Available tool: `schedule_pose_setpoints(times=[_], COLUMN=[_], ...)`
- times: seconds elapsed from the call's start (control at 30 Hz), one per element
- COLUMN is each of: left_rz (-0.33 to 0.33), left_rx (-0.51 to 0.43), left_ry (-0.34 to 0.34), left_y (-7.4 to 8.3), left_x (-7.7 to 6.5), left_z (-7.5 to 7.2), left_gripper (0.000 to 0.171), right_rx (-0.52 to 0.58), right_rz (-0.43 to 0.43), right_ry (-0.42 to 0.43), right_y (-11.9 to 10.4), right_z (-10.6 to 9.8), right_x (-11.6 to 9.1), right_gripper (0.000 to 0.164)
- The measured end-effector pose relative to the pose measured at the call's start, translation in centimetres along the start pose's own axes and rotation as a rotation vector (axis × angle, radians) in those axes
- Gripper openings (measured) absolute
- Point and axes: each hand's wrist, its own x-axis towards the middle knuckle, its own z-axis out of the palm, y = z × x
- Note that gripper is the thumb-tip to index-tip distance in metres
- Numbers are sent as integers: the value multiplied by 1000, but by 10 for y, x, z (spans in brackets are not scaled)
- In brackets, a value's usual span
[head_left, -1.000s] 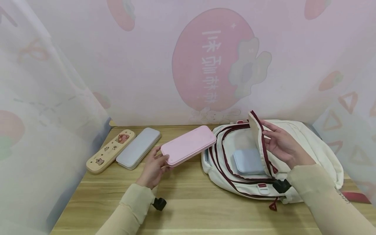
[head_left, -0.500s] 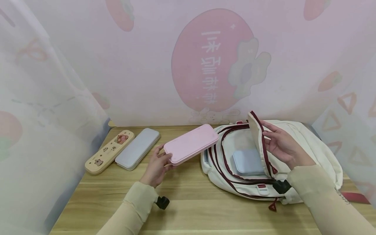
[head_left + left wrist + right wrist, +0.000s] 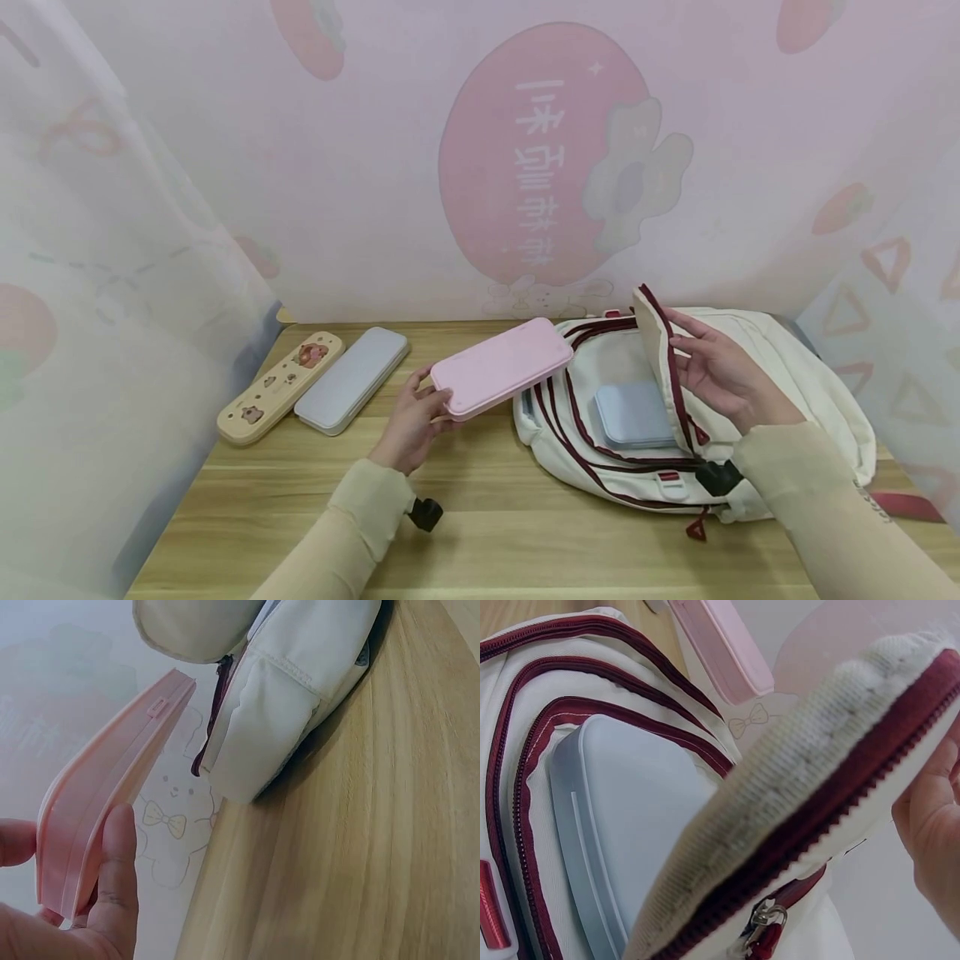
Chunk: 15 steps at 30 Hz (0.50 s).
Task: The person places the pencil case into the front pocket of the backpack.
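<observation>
My left hand (image 3: 416, 421) pinches the near end of a pink pencil case (image 3: 502, 367), thumb on one face and fingers on the other. The case hangs above the table, its far end over the left edge of a white backpack (image 3: 780, 358) with dark red zippers. In the left wrist view the case (image 3: 105, 787) is seen edge-on, apart from the bag. My right hand (image 3: 720, 367) holds up the pocket flap (image 3: 660, 367) by its zippered edge. Inside the unzipped pocket lies a light blue case (image 3: 633, 412), partly hidden by the flap in the head view.
Left on the wooden table (image 3: 480, 533) lie a cream pencil case (image 3: 281, 387) with cartoon stickers and a pale grey-blue pencil case (image 3: 352, 379), side by side. A printed curtain (image 3: 360, 167) stands behind the table. A zipper pull (image 3: 697, 527) hangs at the bag's front.
My left hand has carried the pink pencil case a little to the right, toward the backpack. My right hand and the flap have stayed in place.
</observation>
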Motion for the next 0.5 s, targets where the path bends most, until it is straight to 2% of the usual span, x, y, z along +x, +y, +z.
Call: schedule_pose_setpoints(times=[0.5], left_rz=[0], left_rx=[12], left_ry=[-54], left_y=[-3], left_x=[7], left_z=[22], left_gripper=[61], right_rx=[23], right_rz=[-1], right_ry=[-19], right_y=[0], right_z=[-1], right_x=[0], right_gripper=[43])
